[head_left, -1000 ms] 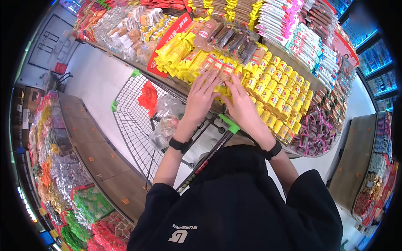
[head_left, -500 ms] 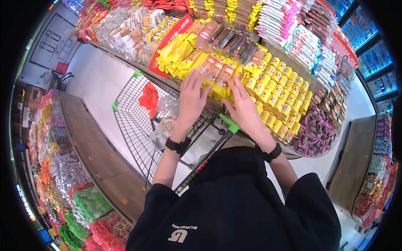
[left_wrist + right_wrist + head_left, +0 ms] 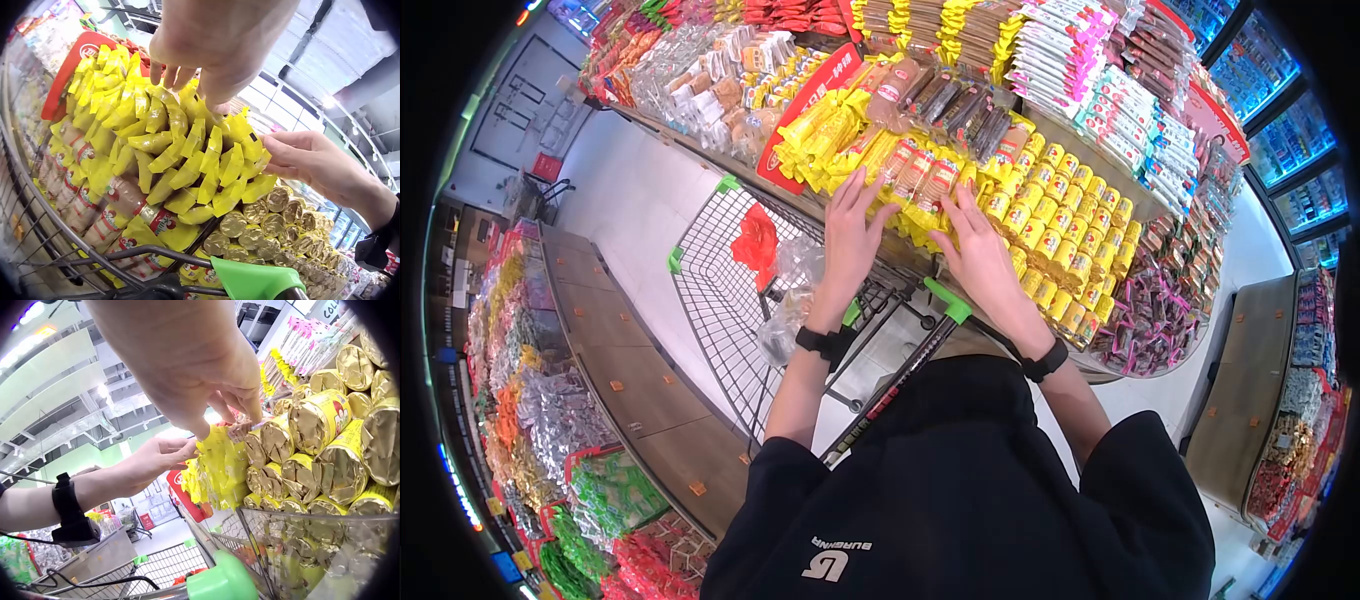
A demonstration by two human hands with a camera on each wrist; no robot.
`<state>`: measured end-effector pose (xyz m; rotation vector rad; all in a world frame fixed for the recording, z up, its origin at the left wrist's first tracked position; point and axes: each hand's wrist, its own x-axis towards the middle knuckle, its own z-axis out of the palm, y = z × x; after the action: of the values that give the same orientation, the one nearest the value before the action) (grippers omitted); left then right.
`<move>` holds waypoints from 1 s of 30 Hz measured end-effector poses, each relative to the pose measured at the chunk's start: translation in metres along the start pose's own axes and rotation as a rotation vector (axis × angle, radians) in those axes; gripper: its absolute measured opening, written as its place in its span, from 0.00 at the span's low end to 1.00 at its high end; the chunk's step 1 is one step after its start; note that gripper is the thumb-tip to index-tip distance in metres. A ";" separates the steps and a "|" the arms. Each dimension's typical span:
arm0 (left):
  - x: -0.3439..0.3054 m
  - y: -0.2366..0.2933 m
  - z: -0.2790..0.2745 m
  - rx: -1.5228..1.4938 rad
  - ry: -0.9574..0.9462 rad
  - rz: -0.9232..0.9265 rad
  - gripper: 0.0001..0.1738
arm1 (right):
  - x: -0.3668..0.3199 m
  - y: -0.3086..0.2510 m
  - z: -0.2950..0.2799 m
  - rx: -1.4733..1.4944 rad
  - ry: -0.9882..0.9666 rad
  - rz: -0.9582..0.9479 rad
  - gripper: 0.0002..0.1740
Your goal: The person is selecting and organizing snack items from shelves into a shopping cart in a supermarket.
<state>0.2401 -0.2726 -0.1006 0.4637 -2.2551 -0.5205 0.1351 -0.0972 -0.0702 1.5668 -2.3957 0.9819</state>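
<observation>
Packaged sausages in clear wrappers with yellow ends lie piled at the front of the display. Their yellow wrapper ends fan out in a thick stack in the left wrist view. My left hand is at the left side of this pile, fingers extended and fingertips right at the yellow ends. On the pile's right side, my right hand has its fingers reaching forward, the thumb apart from them. Several sausage packs lie between the two hands. Gold-foil-ended yellow rolls are stacked beside the right hand.
A wire shopping cart with green corners stands at the front left, holding a red bag and clear plastic bags. Its green-ended handle lies beneath my wrists. A red sign stands left of the sausages. Shelves flank the aisle.
My left hand has moved left and back toward me, widening the space between the hands and uncovering more sausage packs. The right hand has barely moved.
</observation>
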 end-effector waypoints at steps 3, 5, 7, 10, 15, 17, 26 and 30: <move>-0.005 0.007 0.000 -0.040 0.026 -0.031 0.23 | 0.000 -0.003 -0.002 0.002 -0.007 0.084 0.26; -0.007 0.006 0.003 -0.052 0.014 -0.056 0.23 | -0.001 -0.002 0.000 -0.033 -0.018 0.101 0.25; -0.007 0.004 0.007 -0.046 0.011 -0.062 0.23 | -0.001 0.001 0.008 -0.111 0.004 0.063 0.25; -0.004 0.004 0.009 -0.020 0.009 -0.042 0.23 | -0.002 0.008 0.021 -0.172 0.075 -0.003 0.24; -0.006 0.009 0.003 -0.094 -0.009 -0.090 0.25 | -0.005 0.003 0.003 -0.061 0.113 0.013 0.23; -0.011 0.016 -0.002 -0.027 0.013 -0.021 0.26 | -0.003 0.004 -0.010 0.041 0.105 0.073 0.23; -0.011 0.069 0.005 -0.064 -0.130 0.283 0.27 | 0.065 0.068 -0.081 -0.299 -0.125 0.103 0.27; -0.012 0.066 0.020 -0.070 -0.175 0.283 0.25 | 0.087 0.087 -0.070 -0.321 -0.279 0.157 0.39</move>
<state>0.2218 -0.2061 -0.0868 0.0618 -2.4084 -0.5066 0.0041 -0.1028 -0.0176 1.4972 -2.7262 0.3845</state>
